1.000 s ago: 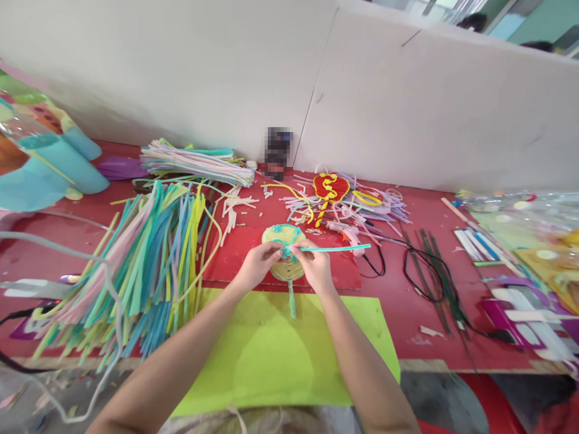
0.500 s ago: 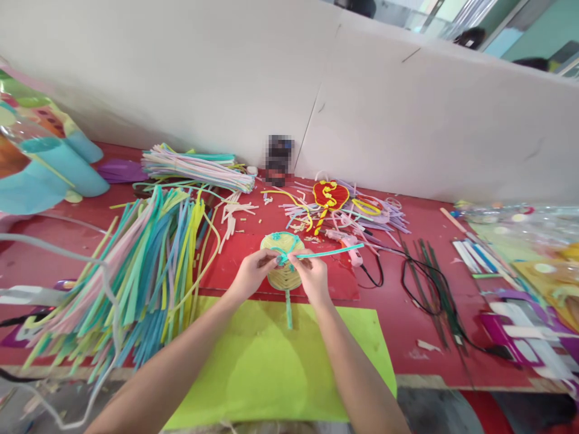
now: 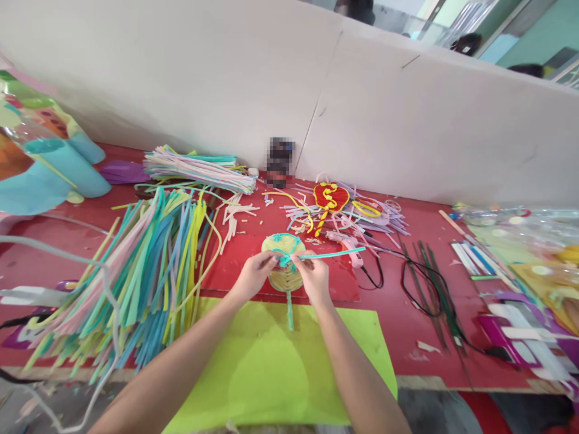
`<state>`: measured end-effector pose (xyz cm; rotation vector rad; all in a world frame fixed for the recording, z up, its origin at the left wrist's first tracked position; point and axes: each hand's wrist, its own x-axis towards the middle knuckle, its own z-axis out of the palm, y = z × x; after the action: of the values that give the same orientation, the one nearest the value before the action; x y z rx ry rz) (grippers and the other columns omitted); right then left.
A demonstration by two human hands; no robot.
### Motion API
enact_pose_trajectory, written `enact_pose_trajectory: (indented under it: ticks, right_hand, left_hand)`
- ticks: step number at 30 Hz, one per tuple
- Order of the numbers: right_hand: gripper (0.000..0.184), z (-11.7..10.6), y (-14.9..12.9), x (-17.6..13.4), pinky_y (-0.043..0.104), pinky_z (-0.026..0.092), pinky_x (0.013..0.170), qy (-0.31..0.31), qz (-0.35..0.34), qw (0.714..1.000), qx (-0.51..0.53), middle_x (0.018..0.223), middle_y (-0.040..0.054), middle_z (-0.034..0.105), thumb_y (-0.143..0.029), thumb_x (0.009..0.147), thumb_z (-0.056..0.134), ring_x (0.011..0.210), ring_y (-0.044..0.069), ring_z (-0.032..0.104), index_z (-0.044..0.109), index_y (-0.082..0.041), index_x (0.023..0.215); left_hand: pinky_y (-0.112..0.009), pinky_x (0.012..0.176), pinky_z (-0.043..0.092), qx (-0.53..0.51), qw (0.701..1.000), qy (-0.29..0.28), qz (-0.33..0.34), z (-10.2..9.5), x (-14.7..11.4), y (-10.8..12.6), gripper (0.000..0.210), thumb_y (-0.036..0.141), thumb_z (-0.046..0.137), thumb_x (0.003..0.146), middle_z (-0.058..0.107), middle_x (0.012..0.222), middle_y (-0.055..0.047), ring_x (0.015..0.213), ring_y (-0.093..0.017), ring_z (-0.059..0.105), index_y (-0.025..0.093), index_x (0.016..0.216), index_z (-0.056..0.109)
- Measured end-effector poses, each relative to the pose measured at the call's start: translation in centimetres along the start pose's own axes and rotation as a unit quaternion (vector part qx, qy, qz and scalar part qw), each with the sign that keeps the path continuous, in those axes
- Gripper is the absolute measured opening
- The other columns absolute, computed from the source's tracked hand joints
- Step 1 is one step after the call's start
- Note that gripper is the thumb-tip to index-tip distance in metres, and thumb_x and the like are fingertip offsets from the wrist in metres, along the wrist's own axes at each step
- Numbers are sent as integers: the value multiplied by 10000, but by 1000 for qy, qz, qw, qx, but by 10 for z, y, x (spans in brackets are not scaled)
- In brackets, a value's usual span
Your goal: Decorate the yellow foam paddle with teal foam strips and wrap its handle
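Between my two hands is a turquoise pipe cleaner (image 3: 337, 253), bent into a small coil at its left part, with a straight tail reaching right. My left hand (image 3: 257, 274) pinches the coiled side. My right hand (image 3: 312, 276) pinches it where the straight tail begins. Behind and below the fingertips lies a round fan-shaped piece of pale yellow pipe cleaners (image 3: 284, 281), edged and decorated in turquoise, its green handle pointing toward me. The piece rests on a red board (image 3: 335, 283), above a lime-green sheet (image 3: 280, 374).
Loose coloured pipe cleaners (image 3: 136, 271) lie left, a bundle (image 3: 199, 169) behind them. A red fan-shaped piece (image 3: 332, 198) sits among lilac scraps at the back. A pink glue gun (image 3: 350, 246) with black cord lies right, near dark stems (image 3: 434, 283) and purple-white tools (image 3: 520, 331).
Both hands stay pinched on the turquoise pipe cleaner, with only a very slight shift to the right. The view has moved a little; everything else lies as before.
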<state>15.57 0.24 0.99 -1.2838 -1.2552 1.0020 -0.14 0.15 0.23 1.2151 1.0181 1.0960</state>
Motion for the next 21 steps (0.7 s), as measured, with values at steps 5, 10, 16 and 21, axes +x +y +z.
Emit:
enact_pose_trajectory:
  ticks: [5, 10, 16, 21]
  right_hand:
    - [242, -3, -2, -2, 264, 465, 658, 6, -16, 1000, -19, 753, 29, 653, -409, 743, 632, 688, 156, 604, 627, -170, 782]
    - [258, -2, 0, -5, 261, 466, 644, 7, -20, 999, -25, 722, 24, 649, -426, 744, 627, 664, 155, 603, 628, -172, 785]
    - [269, -1, 5, -6, 253, 464, 620, 12, -35, 999, -16, 741, 25, 657, -444, 740, 624, 660, 152, 610, 616, -178, 781]
    - [287, -3, 6, -5, 255, 463, 620, 0, -59, 997, -49, 770, 36, 672, -462, 741, 615, 666, 156, 613, 625, -178, 781]
  left_hand:
    - [-353, 823, 513, -32, 998, -47, -13, -2, 1, -1, 348, 432, 548, 799, 679, 922, -71, 824, -189, 654, 138, 976, 608]
    - [-331, 842, 495, -10, 998, -55, 1, -4, 2, -5, 352, 331, 695, 681, 681, 932, -68, 874, -186, 643, 150, 966, 598]
    - [-347, 842, 501, -11, 998, -54, 1, -3, 0, -4, 362, 338, 699, 674, 690, 912, -73, 863, -190, 652, 147, 965, 598]
    - [-356, 808, 525, -43, 998, -49, -22, -4, 2, -7, 324, 391, 632, 739, 702, 842, -65, 762, -177, 670, 142, 945, 602]
